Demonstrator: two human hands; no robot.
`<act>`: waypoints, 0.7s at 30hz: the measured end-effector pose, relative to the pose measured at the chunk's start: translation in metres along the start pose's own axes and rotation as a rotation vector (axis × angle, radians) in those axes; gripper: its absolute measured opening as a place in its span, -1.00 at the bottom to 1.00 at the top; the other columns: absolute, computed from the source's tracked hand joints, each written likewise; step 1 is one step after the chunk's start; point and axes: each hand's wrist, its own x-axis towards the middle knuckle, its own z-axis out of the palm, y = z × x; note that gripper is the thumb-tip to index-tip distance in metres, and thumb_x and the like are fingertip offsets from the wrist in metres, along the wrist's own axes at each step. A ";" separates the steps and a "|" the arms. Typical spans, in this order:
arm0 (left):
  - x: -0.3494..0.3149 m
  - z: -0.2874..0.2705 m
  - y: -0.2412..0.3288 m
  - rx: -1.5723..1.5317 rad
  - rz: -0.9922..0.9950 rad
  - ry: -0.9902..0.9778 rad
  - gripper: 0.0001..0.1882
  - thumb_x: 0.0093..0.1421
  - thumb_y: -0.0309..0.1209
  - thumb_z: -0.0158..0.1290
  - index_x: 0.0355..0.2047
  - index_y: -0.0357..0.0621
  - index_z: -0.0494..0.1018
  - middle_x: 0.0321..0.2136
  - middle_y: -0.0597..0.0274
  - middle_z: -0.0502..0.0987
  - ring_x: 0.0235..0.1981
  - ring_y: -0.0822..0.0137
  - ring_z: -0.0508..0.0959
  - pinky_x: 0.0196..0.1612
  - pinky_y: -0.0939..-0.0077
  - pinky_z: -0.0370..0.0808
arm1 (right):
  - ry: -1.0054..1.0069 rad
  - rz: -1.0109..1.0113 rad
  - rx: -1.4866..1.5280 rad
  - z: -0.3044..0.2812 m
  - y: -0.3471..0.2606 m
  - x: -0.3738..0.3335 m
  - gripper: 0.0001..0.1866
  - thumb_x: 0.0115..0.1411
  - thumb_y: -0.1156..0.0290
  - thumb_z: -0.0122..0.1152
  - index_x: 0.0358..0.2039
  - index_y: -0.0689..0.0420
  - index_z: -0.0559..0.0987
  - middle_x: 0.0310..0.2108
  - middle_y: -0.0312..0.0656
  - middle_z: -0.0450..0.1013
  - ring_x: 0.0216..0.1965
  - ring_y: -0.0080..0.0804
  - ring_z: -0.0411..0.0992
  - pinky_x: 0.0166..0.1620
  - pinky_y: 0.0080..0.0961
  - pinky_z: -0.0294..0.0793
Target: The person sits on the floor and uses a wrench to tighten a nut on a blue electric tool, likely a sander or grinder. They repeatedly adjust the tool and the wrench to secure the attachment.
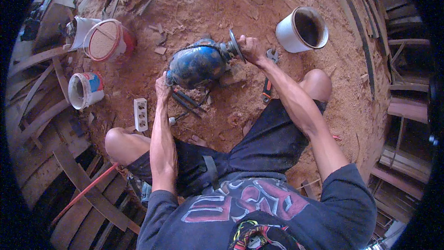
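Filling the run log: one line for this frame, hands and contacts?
left hand: on rear of blue grinder | right hand: at its disc | wrench: on sawdust beside right wrist

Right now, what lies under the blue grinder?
The blue grinder lies on sawdust-covered ground. Two dark rod-like tools poke out from beneath its near side; whatever lies directly below the body is covered.

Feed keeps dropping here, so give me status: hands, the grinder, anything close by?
Left hand grips blue grinder at rear. Right hand on its disc. Wrench beside right wrist; pliers under grinder.
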 end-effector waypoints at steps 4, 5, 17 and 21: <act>-0.007 -0.003 0.025 -0.021 0.017 0.060 -0.41 0.34 -0.06 -0.24 -0.57 -0.33 0.46 -0.74 0.14 0.48 -0.79 0.28 0.48 -0.67 0.41 0.42 | 0.052 -0.095 -0.058 -0.003 -0.007 -0.001 -0.48 0.29 0.14 -0.23 -0.61 0.30 0.43 -0.64 0.18 0.41 -0.52 0.16 0.44 -0.39 -0.01 0.41; -0.008 -0.004 0.030 -0.008 0.024 0.085 -0.42 0.34 -0.06 -0.24 -0.57 -0.32 0.46 -0.74 0.15 0.48 -0.82 0.29 0.45 -0.68 0.44 0.40 | 0.036 -0.126 -0.076 -0.003 -0.006 -0.001 -0.52 0.28 0.16 -0.21 -0.59 0.30 0.42 -0.64 0.17 0.41 -0.53 0.17 0.43 -0.41 0.00 0.40; -0.020 0.012 0.035 -0.336 -0.090 0.198 -0.44 0.34 -0.02 -0.25 -0.47 -0.24 0.51 -0.75 0.26 0.44 -0.72 0.39 0.46 -0.66 0.47 0.36 | -0.147 -0.182 -0.327 -0.020 -0.024 -0.002 -0.73 0.09 0.32 -0.02 -0.42 0.28 0.52 -0.46 0.20 0.48 -0.39 0.14 0.50 -0.33 -0.01 0.47; -0.021 0.015 0.032 -0.209 0.071 0.266 -0.49 0.34 -0.05 -0.23 -0.43 -0.23 0.48 -0.69 0.25 0.47 -0.68 0.42 0.47 -0.63 0.48 0.36 | -0.275 -0.137 -0.267 -0.024 -0.027 0.004 -0.72 0.09 0.29 -0.02 -0.41 0.27 0.53 -0.41 0.24 0.48 -0.33 0.13 0.50 -0.30 -0.04 0.48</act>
